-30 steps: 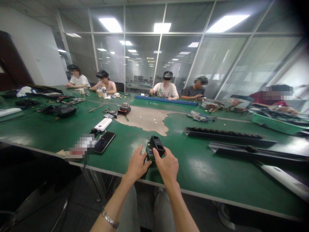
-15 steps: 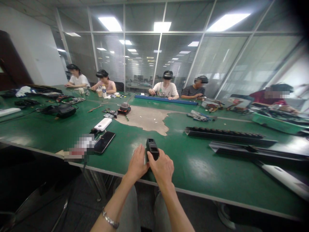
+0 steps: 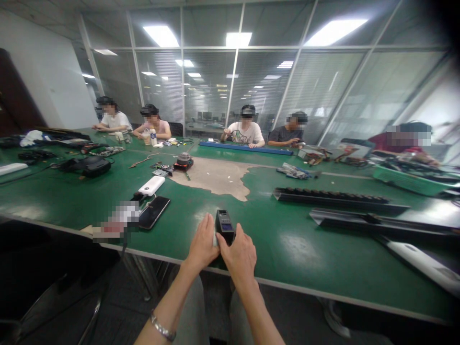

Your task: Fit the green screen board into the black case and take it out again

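A small black boxy device [image 3: 224,222] with recesses and a dark bluish panel on its upper face sits between my hands, near the front edge of the green table [image 3: 287,225]. My left hand [image 3: 201,244] lies along its left side, fingers straight and together. On the other side my right hand [image 3: 240,251] wraps round it, thumb at the near end and fingers on the right flank. Both hands hide the device's sides and lower part.
Left of my hands lie a black phone [image 3: 154,213] and a white power bank [image 3: 151,186]. Long black metal channels [image 3: 338,199] and a white-and-black bar [image 3: 424,263] lie to the right. Several people [image 3: 246,129] sit across the table. A green basket [image 3: 406,181] stands far right.
My right thumb has slid down off the device's upper face, so the bluish panel shows more. The whole view has shifted slightly; both hands stay at the device.
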Available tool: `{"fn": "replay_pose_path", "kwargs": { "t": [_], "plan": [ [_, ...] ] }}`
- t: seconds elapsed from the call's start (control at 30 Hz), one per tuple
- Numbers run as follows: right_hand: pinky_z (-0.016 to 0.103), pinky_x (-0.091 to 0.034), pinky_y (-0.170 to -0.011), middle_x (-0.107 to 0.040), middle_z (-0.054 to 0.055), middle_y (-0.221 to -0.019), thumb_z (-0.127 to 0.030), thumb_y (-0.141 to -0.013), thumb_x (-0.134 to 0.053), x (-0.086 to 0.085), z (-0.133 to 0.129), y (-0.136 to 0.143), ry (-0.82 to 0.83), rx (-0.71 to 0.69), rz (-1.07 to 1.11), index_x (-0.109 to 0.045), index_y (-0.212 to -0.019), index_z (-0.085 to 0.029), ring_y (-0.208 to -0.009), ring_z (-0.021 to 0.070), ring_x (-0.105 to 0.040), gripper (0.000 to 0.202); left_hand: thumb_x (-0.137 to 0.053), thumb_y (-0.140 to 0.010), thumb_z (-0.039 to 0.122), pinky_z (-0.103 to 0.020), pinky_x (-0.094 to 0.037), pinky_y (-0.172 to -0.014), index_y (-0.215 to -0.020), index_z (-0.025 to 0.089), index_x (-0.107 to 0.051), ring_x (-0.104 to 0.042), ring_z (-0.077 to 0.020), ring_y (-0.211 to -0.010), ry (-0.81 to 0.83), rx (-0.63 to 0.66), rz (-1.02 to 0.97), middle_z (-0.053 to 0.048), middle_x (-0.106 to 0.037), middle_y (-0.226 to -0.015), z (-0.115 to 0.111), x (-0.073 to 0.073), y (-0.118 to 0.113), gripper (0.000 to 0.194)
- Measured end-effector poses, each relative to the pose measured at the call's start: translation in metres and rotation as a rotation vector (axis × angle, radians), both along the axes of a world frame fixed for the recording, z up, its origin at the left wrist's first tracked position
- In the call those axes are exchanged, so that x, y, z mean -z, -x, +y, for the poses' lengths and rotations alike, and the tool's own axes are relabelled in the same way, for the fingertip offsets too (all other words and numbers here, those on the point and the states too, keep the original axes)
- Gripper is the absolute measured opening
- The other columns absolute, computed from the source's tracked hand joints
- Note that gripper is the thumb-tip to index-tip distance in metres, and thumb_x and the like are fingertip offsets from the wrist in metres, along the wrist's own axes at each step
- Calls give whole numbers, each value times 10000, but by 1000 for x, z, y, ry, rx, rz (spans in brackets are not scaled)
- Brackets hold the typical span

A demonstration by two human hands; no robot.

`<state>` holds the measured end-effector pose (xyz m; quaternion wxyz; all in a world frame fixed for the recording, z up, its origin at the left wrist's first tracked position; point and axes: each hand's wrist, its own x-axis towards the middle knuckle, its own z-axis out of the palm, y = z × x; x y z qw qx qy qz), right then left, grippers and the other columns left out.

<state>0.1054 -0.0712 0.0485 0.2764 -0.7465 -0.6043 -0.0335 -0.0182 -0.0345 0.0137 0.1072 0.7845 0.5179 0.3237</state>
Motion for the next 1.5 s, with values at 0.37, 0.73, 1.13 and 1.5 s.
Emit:
{"fn": "replay_pose_path", "kwargs": {
  "t": [0.37,0.73,1.13,1.5],
  "plan": [
    [320,-389,-780,-695,101,-878,-524,-883,-506,-5,8,3,-19,-24,46,-626,-1047,-172,-864,245,-652,407,-429,-894,304,-434,-255,-1174,-1481,5,-216,-217,-281,-1454,10,0,-12,-234,-253,-1548,-1,-4,0,693],
    [317,-407,-803,-704,111,-978,-535,-881,-503,-24,13,-17,-222,-19,148,-603,-1150,-162,-897,246,-647,470,-648,-783,457,-459,-240,-1180,-1491,52,-203,-184,-306,-1461,47,-14,-26,-211,-226,-1564,0,-1,0,929],
    [325,-412,-763,-698,127,-942,-564,-894,-468,13,16,-63,-113,144,27,-579,-1182,-145,-865,267,-654,521,-658,-780,524,-451,-244,-1173,-1484,37,-222,-209,-320,-1452,80,-36,-8,-230,-235,-1555,0,-6,1,960],
    [357,-421,-856,-636,235,-1130,-592,-866,-490,25,13,-64,-103,121,-29,-404,-1369,-19,-1042,313,-613,767,-608,-812,561,-460,-265,-1151,-1415,70,-388,-230,-335,-1443,95,-63,-9,-220,-229,-1560,1,-5,2,808]
  ]
}}
